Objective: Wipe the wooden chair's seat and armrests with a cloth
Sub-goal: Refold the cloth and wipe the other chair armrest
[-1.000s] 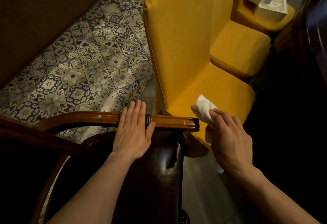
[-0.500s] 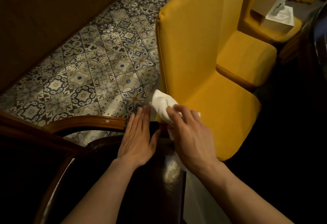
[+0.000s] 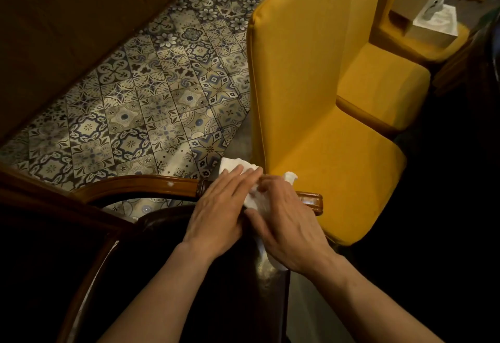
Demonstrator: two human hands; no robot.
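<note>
The wooden chair fills the lower left, with a curved brown armrest (image 3: 140, 186) and a dark glossy seat (image 3: 205, 283). A white cloth (image 3: 253, 198) lies over the armrest near its front end (image 3: 311, 199). My left hand (image 3: 220, 207) rests flat on the armrest with its fingers laid on the cloth's left part. My right hand (image 3: 286, 226) presses on the cloth from the right, covering most of it; a strip of cloth hangs below that hand by the seat edge.
A yellow upholstered chair (image 3: 319, 104) stands right behind the armrest, a second yellow chair (image 3: 384, 82) beyond it. A white tissue box (image 3: 435, 23) sits on a third seat at top right. Patterned floor tiles (image 3: 151, 104) spread to the left; a dark table edge (image 3: 487, 77) is at right.
My right hand has carried the cloth leftward from beside the armrest's tip onto the armrest. My left hand's fingers now lie on the cloth.
</note>
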